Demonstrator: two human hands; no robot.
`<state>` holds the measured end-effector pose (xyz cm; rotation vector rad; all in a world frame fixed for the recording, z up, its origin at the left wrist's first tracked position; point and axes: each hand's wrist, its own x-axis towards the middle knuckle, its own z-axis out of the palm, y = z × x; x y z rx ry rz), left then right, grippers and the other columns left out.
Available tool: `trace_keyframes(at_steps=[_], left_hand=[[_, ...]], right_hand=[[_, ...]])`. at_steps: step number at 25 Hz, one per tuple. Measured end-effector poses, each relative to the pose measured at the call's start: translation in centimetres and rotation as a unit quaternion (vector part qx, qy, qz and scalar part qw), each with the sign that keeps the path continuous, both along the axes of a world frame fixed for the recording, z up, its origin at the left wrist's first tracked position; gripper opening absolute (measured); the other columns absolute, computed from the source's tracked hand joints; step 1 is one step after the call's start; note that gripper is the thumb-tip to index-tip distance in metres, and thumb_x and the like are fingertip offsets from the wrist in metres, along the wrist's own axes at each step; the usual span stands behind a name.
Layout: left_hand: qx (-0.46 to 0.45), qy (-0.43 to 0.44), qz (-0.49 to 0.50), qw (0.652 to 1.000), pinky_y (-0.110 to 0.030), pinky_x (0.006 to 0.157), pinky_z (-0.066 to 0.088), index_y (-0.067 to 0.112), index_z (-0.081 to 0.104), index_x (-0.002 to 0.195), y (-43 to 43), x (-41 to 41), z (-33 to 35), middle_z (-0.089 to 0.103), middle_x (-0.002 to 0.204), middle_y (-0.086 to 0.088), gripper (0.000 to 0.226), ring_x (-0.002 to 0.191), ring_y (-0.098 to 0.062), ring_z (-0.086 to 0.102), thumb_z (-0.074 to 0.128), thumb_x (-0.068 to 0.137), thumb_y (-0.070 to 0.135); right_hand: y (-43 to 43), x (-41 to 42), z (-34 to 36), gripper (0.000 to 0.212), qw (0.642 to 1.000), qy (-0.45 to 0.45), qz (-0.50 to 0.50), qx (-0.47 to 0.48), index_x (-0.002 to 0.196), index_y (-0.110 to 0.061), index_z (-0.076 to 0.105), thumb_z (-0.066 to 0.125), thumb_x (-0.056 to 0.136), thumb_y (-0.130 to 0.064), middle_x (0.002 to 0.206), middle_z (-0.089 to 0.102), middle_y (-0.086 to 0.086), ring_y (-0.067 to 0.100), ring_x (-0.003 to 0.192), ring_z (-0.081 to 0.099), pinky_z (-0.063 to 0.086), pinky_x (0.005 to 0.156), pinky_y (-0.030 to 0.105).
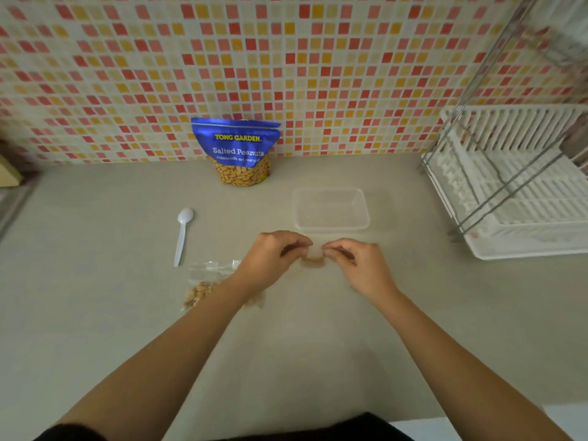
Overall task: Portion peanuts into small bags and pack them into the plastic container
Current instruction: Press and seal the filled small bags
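Observation:
At the middle of the counter, my left hand [273, 256] and my right hand [355, 261] each pinch one end of a small clear bag [313, 261] that sags between them; what it holds is blurred. A clear bag of peanuts [203, 286] lies on the counter under my left wrist. The clear plastic container [331, 209] stands just beyond my hands, with nothing visible inside. A blue Salted Peanuts pouch [238, 151] stands upright at the tiled wall. A white plastic spoon [183, 234] lies to the left.
A white dish rack with a metal frame [515, 183] fills the counter's right side. The tiled wall [286, 58] closes the back. A wooden block [9, 173] sits at the far left edge. The counter's front edge runs near my body.

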<state>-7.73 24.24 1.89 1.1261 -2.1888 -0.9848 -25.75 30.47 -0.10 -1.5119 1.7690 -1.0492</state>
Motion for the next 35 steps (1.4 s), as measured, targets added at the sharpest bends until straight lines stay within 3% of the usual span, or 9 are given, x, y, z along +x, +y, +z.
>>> trace_keyframes(at_steps=[6,11,17,22,25,29,33,35], left_hand=[[-0.089,-0.042,-0.013,0.995,-0.005,0.065,0.039,0.012,0.074,0.090,-1.7,3.8,4.7,0.069,0.076,0.001,0.011,0.061,-0.002,0.056,0.069,0.081,0.017],[-0.105,-0.015,0.012,0.994,-0.012,0.067,0.042,0.014,0.073,0.086,-2.4,5.2,5.1,0.070,0.078,-0.003,0.008,0.069,-0.012,0.060,0.067,0.082,0.018],[-0.145,-0.022,0.026,0.989,-0.031,0.068,0.047,0.014,0.069,0.080,-1.6,6.4,4.4,0.066,0.076,0.001,0.017,0.072,-0.015,0.060,0.058,0.079,0.026],[-0.146,0.002,0.052,0.988,-0.016,0.061,0.039,0.013,0.068,0.079,-1.4,6.8,4.3,0.065,0.076,0.005,0.019,0.071,-0.010,0.056,0.058,0.079,0.028],[-0.143,0.005,0.054,0.988,-0.019,0.065,0.043,0.012,0.068,0.079,-1.5,7.3,4.5,0.064,0.076,0.008,0.018,0.071,-0.003,0.056,0.060,0.081,0.028],[-0.003,0.092,0.083,0.992,-0.011,0.063,0.041,0.017,0.064,0.073,-1.4,7.7,4.3,0.062,0.073,0.009,0.012,0.063,0.004,0.053,0.066,0.084,0.020],[0.235,0.220,0.070,0.944,-0.029,0.080,0.047,0.020,0.061,0.085,-0.3,8.0,1.8,0.063,0.087,0.000,0.014,0.083,-0.012,0.058,0.063,0.082,0.034],[0.323,0.228,0.052,0.917,-0.033,0.080,0.046,0.020,0.057,0.095,0.9,7.7,-0.3,0.062,0.093,0.000,0.019,0.087,-0.014,0.059,0.065,0.080,0.027]], right_hand=[[-2.3,4.6,4.3,0.006,0.998,0.033,0.009,-0.061,0.083,-0.017,0.072,0.069,0.082,-0.022,0.080,0.074,-0.003,0.004,0.074,0.066,0.048,0.070,0.016],[-3.2,6.6,5.6,0.005,0.995,0.054,0.005,-0.089,0.081,-0.019,0.072,0.068,0.082,-0.021,0.077,0.074,-0.003,0.005,0.070,0.066,0.051,0.070,0.020],[-2.8,8.7,5.5,0.007,0.987,0.119,-0.005,-0.105,0.076,-0.021,0.068,0.063,0.081,-0.021,0.071,0.072,-0.004,0.013,0.067,0.065,0.051,0.066,0.030],[-2.6,8.6,5.9,0.009,0.981,0.135,-0.026,-0.138,0.073,-0.019,0.065,0.060,0.080,-0.024,0.069,0.069,-0.006,0.011,0.065,0.062,0.048,0.063,0.030],[-2.4,8.2,6.1,0.010,0.982,0.128,-0.031,-0.136,0.074,-0.019,0.065,0.060,0.080,-0.026,0.069,0.070,-0.005,0.013,0.065,0.063,0.049,0.063,0.030],[-2.4,8.2,6.3,0.007,0.986,0.100,-0.025,-0.128,0.075,-0.019,0.066,0.064,0.082,-0.021,0.068,0.069,-0.008,0.009,0.065,0.063,0.049,0.066,0.026],[-2.6,7.8,5.0,0.013,0.998,-0.036,-0.005,-0.048,0.073,-0.026,0.064,0.066,0.083,-0.018,0.066,0.067,-0.010,0.006,0.064,0.068,0.055,0.072,0.027],[-2.6,7.3,3.5,0.017,0.996,-0.085,-0.016,-0.010,0.072,-0.028,0.061,0.066,0.084,-0.017,0.068,0.069,-0.006,0.007,0.063,0.069,0.056,0.074,0.030]])
